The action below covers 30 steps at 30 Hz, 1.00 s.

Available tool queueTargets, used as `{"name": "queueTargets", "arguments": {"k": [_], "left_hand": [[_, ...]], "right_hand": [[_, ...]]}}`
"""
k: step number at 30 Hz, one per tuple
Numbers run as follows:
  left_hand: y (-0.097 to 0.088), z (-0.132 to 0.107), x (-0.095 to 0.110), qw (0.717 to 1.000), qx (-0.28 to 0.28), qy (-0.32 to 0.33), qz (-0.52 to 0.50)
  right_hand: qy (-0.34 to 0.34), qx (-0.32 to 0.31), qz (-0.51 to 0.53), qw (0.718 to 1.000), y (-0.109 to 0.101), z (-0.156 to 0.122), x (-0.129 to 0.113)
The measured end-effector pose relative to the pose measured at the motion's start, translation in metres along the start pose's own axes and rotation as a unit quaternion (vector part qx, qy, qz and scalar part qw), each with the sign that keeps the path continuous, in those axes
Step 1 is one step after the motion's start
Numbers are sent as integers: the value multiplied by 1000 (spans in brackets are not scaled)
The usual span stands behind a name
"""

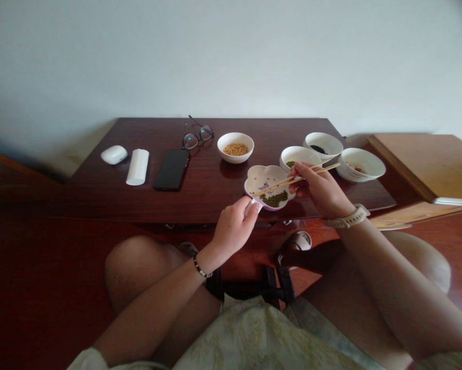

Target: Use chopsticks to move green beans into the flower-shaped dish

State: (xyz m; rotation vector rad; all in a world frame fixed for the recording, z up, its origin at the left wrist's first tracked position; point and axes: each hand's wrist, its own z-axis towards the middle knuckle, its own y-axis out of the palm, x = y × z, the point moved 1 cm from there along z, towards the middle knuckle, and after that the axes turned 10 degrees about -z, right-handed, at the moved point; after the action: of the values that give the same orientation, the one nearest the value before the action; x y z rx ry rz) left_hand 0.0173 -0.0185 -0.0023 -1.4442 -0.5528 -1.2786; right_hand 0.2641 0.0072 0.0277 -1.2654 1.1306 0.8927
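My left hand [236,223] is closed round the short handle of a flower-shaped dish [258,177] at the table's front edge. Small green beans [275,198] lie toward the near right of the dish. A pair of wooden chopsticks [279,185] is gripped in my right hand [319,187], their tips pointing left and down inside the dish. Just behind that hand stands a white bowl [297,152] with green beans in it, partly hidden by my fingers. Whether the chopstick tips touch anything is too small to tell.
A bowl of yellowish beans [236,149] stands mid-table. At right are a bowl with black contents [323,144] and a bowl with mixed bits [362,164]. Glasses [198,136], a black phone [171,169], a white cylinder-like case [137,167] and a white mouse-shaped object [114,154] lie left.
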Motion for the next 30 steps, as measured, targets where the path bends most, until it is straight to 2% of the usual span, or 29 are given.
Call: {"name": "queueTargets", "arguments": {"k": [10,30], "left_hand": [[2,-1,2,993,-10,36,114],[4,-2,2,987,-20,38,157]], "right_hand": [[-8,7,-24,1000,3,-4,-5],[-13,10,-23,1000,5,0,-3]]}}
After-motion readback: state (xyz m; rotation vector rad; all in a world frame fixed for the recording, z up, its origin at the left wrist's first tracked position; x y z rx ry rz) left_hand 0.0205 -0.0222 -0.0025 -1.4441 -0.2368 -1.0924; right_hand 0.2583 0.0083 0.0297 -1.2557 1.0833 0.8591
